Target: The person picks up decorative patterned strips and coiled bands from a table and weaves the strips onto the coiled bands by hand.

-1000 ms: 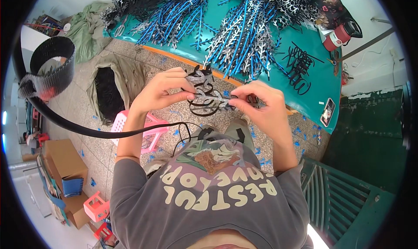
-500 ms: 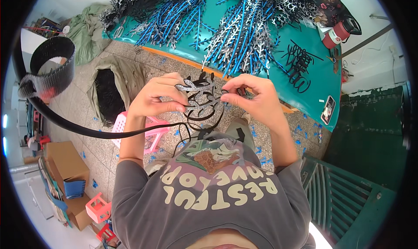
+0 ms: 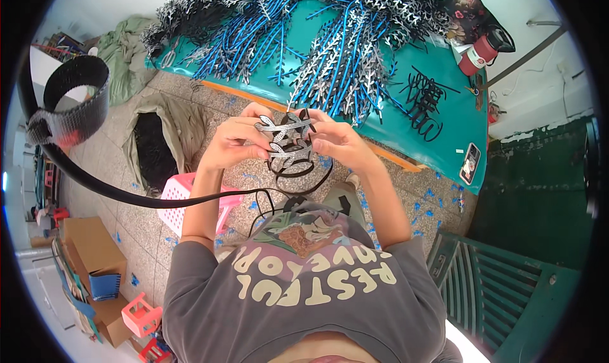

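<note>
In front of my chest I hold a black strap piece with silver, sparkling leaf shapes along it. My left hand pinches its left side between thumb and fingers. My right hand is closed on the right side, its fingertips partly hidden behind the leaves. Two glittering rows run between the hands, one above the other. Below them hang black loops of the same piece. Whether it is one strap or several cannot be made out.
Beyond my hands stands a green-topped table with heaped leafy strips, blue cords among them. It also bears black coils, a phone and a red flask. A pink stool and an open sack are left.
My right hand has moved left, closer to my left hand, and the sparkling rows between them are bunched together. The left hand keeps its hold.
</note>
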The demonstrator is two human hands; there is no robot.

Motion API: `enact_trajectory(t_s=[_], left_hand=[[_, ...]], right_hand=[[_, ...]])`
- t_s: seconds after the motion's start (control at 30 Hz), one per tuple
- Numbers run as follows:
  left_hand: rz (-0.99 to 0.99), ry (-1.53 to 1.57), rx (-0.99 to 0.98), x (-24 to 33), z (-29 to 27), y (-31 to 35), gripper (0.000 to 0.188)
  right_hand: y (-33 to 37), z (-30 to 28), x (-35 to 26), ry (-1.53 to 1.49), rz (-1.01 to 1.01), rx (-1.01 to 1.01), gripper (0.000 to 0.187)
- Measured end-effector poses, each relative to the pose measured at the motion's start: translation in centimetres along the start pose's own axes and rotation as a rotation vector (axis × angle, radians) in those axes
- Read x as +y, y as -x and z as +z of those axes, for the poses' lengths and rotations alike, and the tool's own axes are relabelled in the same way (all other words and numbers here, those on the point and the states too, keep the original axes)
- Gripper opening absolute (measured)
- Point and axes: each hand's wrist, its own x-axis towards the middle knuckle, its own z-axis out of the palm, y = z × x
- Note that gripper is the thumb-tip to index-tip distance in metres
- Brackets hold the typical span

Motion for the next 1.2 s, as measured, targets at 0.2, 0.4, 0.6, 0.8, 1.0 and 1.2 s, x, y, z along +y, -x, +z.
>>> enact_trajectory(t_s=[0.2,0.4,0.6,0.8,1.0,1.2], left_hand=[[-0.531,0.313,0.22,-2.7,-2.1,1.8,0.044],[-0.482,-0.113,-0.04,1.2,-2.0,-2.7,0.06],[-0.252,-0.377,-0.422,0.2,-1.4,-3.1,0.03],[-0.363,-0.107,-0.422,1.3,-1.7,-3.7,0.024],[-0.29,-0.172,-0.314,1.4,-1.3,-2.7,0.017],[-0.278,-0.155,-0.278,2.3,-1.2,-2.2,0.013]], right_hand=[[-0.7,0.7,-1.0,0.265,-0.075,0.084,0.018],[-1.2,1.2,-1.3,0.532,-0.067,0.08,0.018],[-0.4,1.8,-0.9,0.333,-0.142,0.353,0.037],[1.4,-1.1,-0.6,0.031,0.115,0.275,0.024],[2.1,-0.1,-5.9,0.303,-0.087,0.284,0.022],[1.8,0.2,-7.3,0.578,-0.117,0.268,0.023]])
